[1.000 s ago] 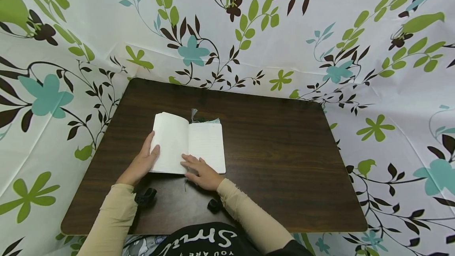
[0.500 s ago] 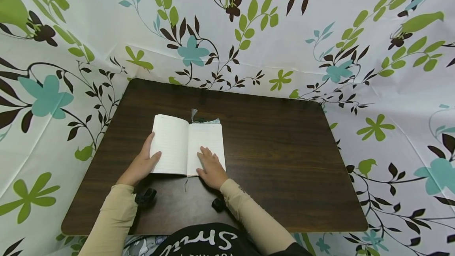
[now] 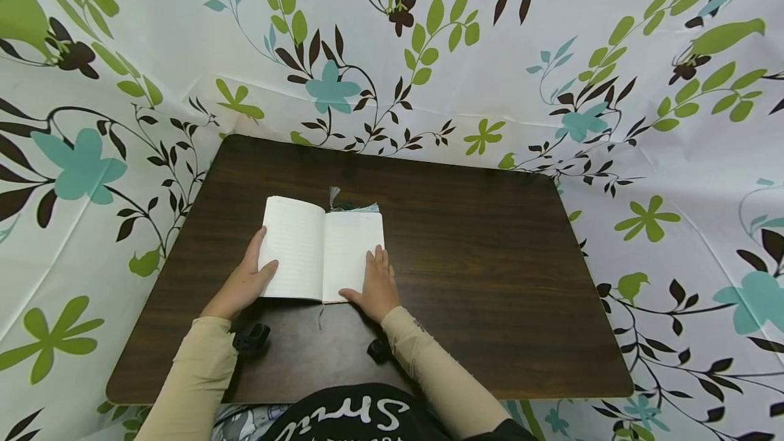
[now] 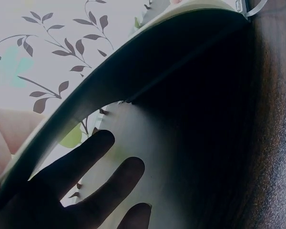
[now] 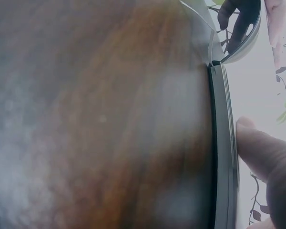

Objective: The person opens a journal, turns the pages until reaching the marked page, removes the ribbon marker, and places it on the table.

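Note:
An open notebook [image 3: 294, 247] with faintly lined white pages lies on the dark wooden table. My left hand [image 3: 241, 284] holds its left edge, thumb on the page. In the left wrist view the cover [image 4: 81, 100] curves up off the tabletop, with several fingers [image 4: 119, 179] under it. My right hand [image 3: 378, 288] rests along the right page's outer edge, fingers extended forward and thumb near the bottom edge. The right wrist view shows that thumb [image 5: 262, 148] on the page. A tassel [image 3: 334, 196] sticks out at the top of the spine.
The brown wooden table [image 3: 484, 278] extends far to the right of the notebook. Floral patterned cloth [image 3: 392, 53] hangs behind and at both sides. Dark wrist devices [image 3: 251, 340] sit beneath both wrists. A thin ribbon [image 3: 320, 318] trails below the spine.
My right hand has slid right across the notebook, from near the spine to the right page's outer edge. The left page has settled flatter, and its lines now show. My left hand keeps its hold.

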Available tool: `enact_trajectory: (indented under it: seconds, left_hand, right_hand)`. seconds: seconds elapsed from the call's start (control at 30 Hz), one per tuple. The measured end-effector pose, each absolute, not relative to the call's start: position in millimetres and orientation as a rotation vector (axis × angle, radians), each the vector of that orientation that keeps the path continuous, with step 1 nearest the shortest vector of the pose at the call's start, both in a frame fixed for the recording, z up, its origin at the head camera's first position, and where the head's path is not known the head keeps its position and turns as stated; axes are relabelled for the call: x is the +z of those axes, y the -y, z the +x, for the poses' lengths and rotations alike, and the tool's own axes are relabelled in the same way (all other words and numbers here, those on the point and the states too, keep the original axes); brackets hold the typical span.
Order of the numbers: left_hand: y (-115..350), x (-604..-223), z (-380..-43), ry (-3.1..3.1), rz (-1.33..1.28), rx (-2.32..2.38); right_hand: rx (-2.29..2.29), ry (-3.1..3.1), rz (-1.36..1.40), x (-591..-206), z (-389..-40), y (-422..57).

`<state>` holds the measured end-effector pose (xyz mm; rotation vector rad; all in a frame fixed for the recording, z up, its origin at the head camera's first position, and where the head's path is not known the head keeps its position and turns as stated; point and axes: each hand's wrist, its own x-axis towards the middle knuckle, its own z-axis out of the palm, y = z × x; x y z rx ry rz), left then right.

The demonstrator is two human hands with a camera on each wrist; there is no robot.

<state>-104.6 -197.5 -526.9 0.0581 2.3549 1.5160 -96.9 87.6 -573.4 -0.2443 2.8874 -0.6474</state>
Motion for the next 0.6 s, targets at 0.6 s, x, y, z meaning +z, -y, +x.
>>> enact_trajectory:
  seconds: [0.6]
  left_hand:
    - [198.1,-529.2,-104.5,-2.368,0.056,1.501]
  right_hand:
    - [-0.663,-2.946,-0.333,-573.5,-100.6,-87.1]
